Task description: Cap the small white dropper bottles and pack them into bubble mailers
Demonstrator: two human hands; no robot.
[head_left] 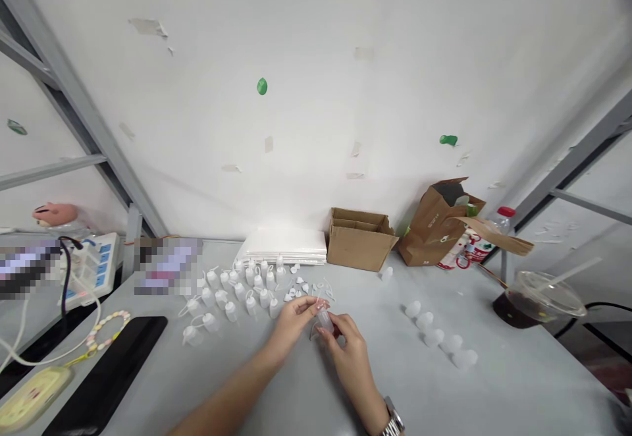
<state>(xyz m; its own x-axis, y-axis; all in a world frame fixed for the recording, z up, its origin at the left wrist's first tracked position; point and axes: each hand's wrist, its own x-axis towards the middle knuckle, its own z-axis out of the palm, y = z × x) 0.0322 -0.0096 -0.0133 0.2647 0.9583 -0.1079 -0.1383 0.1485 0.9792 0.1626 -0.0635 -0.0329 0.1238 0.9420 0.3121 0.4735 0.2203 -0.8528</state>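
Observation:
Both my hands meet over the middle of the grey table around one small translucent plastic bottle (pixel 324 319). My left hand (pixel 297 315) pinches its top end, where a thin white strap shows. Lower down, the fingers of my right hand (pixel 345 338) wrap the bottle's body. Just beyond my hands lie several loose white caps (pixel 299 288) with straps. To the left stand several small capped bottles (pixel 251 302) in loose rows. Off to the right, several bottles without visible caps (pixel 434 337) form a slanting line. Part of the held bottle is hidden by my fingers.
Against the wall are a white stack of sheets (pixel 284 245), a cardboard box (pixel 359 242) and a brown paper bag (pixel 429 228). A dark drink cup (pixel 523 304) with a straw stands at right. At left lie a black flat object (pixel 111 370), a power strip (pixel 101 268) and cables.

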